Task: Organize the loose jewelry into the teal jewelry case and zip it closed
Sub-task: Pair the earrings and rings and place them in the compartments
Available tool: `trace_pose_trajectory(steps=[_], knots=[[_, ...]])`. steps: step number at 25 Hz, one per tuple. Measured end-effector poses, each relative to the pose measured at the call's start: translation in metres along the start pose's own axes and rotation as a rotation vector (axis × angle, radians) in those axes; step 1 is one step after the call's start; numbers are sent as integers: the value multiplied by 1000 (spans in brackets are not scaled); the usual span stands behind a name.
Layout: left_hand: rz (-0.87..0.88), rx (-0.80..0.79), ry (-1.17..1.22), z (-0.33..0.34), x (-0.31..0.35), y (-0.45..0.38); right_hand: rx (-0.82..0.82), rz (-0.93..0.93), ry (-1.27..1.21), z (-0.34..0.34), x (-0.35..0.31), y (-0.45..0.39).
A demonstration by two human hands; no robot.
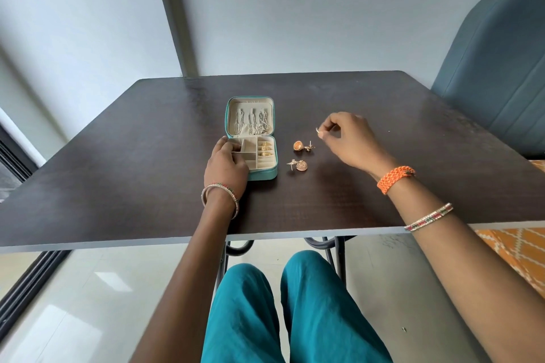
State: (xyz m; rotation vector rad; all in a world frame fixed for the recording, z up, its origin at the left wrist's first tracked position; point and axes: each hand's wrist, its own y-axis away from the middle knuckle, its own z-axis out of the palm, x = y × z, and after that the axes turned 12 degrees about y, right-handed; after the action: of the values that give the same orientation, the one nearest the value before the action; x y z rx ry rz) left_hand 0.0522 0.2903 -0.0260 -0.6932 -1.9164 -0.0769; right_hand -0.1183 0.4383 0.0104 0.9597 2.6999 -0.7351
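In the head view, the left hand (225, 166) sits just left of centre, its fingers curled over the near-left corner of the teal jewelry case (251, 137), gripping it. The right hand (348, 138), right of centre, pinches a small ring (317, 130) between thumb and fingertips, lifted just above the desk (118, 180). The case lies open at mid-frame: silver chains (252, 122) hang in the lid, three gold rings (265, 149) sit in the right-hand slots of the base. Two gold dome earrings (298, 155) lie on the desk between case and right hand, close to the case.
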Motion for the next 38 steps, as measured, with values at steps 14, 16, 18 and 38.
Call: trace_pose_trajectory(steps=[14, 16, 18, 38], knots=[[-11, -21, -6, -2, 5, 3, -467, 130, -637, 4, -58, -12], [-10, -24, -6, -3, 6, 4, -448, 44, -477, 1, -62, -14], [-8, -21, -7, -4, 7, 4, -464, -43, -370, -3, -67, -18], [-7, -22, -6, -4, 7, 4, -857, -154, 110, 3, -100, -49]])
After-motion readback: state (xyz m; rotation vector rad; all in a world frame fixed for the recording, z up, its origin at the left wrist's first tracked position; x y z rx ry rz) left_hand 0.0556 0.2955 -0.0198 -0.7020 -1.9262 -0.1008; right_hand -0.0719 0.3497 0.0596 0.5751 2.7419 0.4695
